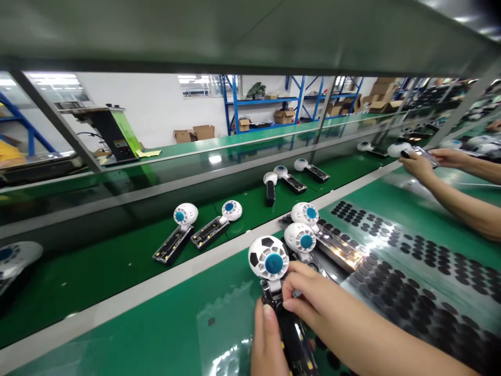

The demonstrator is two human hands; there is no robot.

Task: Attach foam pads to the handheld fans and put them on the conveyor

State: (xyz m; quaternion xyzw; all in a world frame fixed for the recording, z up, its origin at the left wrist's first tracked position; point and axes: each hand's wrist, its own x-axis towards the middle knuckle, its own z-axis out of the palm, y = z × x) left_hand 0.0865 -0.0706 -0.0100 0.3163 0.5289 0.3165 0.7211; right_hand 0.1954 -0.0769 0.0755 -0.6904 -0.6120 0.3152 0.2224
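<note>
A device with a football-patterned white head (268, 257), a blue centre and a dark, clear-cased body is held low in the middle. My left hand (268, 339) grips the left side of its body, thumb on top. Fingers of my right hand (303, 292) are pinched together at the neck, just below the head; anything small between them is hidden. Two more white-headed devices (300, 238) lie just behind, one with a lit body (340, 249). Sheets of black round stickers (415, 297) spread to the right.
Beyond the pale rail (188, 275), a green conveyor (97, 266) carries several similar devices (211, 232). Another person's hands (420, 163) hold a device at the right. A metal shelf (235, 36) hangs overhead, with a post (58, 122) at the left.
</note>
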